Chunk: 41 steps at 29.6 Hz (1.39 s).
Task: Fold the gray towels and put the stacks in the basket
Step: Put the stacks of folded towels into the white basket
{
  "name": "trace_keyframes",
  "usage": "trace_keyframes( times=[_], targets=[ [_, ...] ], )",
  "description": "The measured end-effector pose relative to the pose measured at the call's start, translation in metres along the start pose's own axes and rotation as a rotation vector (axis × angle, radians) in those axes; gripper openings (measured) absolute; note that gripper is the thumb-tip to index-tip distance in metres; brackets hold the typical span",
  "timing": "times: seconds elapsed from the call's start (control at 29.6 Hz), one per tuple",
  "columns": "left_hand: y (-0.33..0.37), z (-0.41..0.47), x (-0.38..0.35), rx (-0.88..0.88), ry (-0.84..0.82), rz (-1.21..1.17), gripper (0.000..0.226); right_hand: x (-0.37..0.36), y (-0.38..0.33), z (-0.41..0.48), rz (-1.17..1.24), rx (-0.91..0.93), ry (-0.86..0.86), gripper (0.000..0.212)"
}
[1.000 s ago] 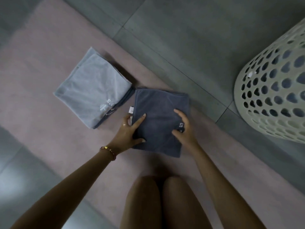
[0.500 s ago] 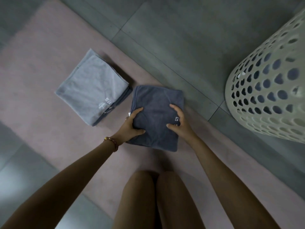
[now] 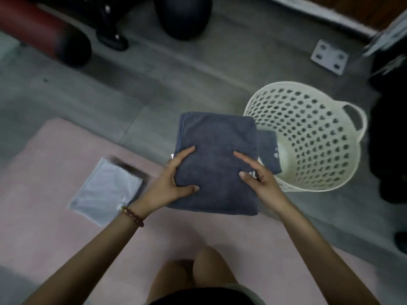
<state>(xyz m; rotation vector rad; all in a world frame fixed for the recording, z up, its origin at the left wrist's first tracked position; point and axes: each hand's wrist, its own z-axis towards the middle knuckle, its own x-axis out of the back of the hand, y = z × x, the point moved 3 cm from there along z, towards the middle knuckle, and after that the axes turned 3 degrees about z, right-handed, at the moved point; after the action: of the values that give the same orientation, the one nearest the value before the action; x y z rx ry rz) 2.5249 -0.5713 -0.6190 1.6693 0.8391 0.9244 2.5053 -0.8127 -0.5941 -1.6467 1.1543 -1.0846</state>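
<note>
At eight o'clock on the pink mat [image 3: 44,216] a light gray stack [image 3: 105,188] is laid. The left hand [image 3: 174,181] is closed on the nine o'clock edge of the dark gray stack [image 3: 217,137], the right hand [image 3: 259,181] on its three o'clock edge (thumbs on top). The basket [image 3: 319,150] is overlapped by it at the nine o'clock rim.

Bare forearms, no sleeves; red-and-gold beaded bracelet [image 3: 132,215] on left wrist; dark shorts [image 3: 198,297]; bare knees.

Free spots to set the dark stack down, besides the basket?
Bare pink mat between the light gray stack and the knees; gray floor beyond the mat's far edge. Crowded right of the basket.
</note>
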Motion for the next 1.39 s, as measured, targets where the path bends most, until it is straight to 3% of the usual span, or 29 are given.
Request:
trace_keyframes(
  times=[0.14,0.34,0.54,0.74,0.81,0.91,0.95,1.01,1.05,1.18,1.32,1.39],
  targets=[
    [0.075,0.052,-0.029,-0.154,-0.077,0.048,0.086,0.074,-0.041,-0.019,0.031,0.035,0.047,0.064],
    [0.124,0.134,-0.124,-0.200,-0.120,0.044,0.073,0.197,-0.028,-0.013,0.097,-0.022,0.156,0.070],
    [0.103,0.230,-0.219,-0.076,-0.192,0.025,0.080,0.294,0.038,0.029,0.108,-0.168,0.211,0.081],
    [0.067,0.283,-0.264,-0.016,-0.110,0.117,0.084,0.340,0.104,0.077,0.093,-0.206,0.215,0.081],
    [0.038,0.303,-0.271,0.093,-0.137,0.308,0.095,0.349,0.126,0.092,-0.025,-0.250,0.172,0.088],
    [0.019,0.311,-0.264,0.338,-0.363,0.769,0.123,0.351,0.144,0.105,-0.192,-0.308,0.187,0.104],
    [0.022,0.305,-0.272,0.387,-0.486,0.793,0.116,0.355,0.156,0.104,-0.192,-0.352,0.198,0.103],
    [0.027,0.302,-0.271,0.447,-0.499,0.620,0.077,0.352,0.161,0.110,-0.209,-0.347,0.223,0.093],
    [0.027,0.301,-0.269,0.422,-0.480,0.568,0.071,0.351,0.164,0.113,-0.182,-0.324,0.235,0.086],
    [0.037,0.285,-0.246,0.149,-0.240,0.622,0.074,0.335,0.149,0.110,-0.098,-0.301,0.284,0.050],
    [0.065,0.258,-0.217,-0.105,-0.148,0.470,0.035,0.298,0.107,0.089,-0.026,-0.139,0.223,0.033],
    [0.078,0.241,-0.198,-0.161,-0.146,0.435,0.031,0.270,0.085,0.080,0.030,-0.105,0.150,0.030]
  ],
)
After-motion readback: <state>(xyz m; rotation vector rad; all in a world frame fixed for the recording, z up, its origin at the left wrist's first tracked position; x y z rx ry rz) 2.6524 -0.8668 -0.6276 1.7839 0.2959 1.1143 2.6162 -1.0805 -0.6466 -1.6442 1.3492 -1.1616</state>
